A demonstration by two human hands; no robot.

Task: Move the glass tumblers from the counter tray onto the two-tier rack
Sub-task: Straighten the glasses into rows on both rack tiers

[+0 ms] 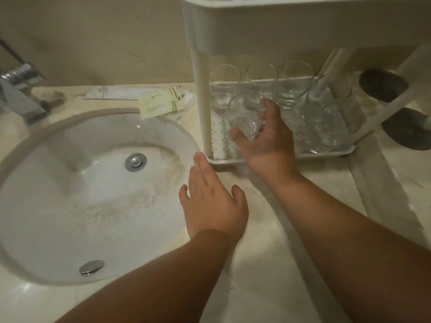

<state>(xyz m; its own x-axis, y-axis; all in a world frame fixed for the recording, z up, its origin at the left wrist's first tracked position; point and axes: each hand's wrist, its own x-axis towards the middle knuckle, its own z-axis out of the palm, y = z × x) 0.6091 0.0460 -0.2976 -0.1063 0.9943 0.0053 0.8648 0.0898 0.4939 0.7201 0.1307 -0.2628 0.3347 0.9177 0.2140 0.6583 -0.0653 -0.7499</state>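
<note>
A white two-tier rack stands on the counter; its upper tier point(291, 22) fills the top of the view and its lower tier point(326, 155) holds several clear glass tumblers. My right hand point(265, 141) is wrapped around one tumbler point(245, 117) at the front left of the lower tier, thumb on its near side. Three tumblers point(261, 85) stand upright in a row behind it; more stand to the right point(326, 127). My left hand point(210, 201) lies flat and open on the counter, fingertips touching the lower tier's front left corner.
A round white sink point(70, 183) with a chrome drain lies at the left, a chrome tap point(21, 89) above it. Paper sachets point(161, 103) lie behind the sink. Two dark round objects point(382, 85) sit to the right of the rack. The rack's leg point(200, 101) stands beside my right hand.
</note>
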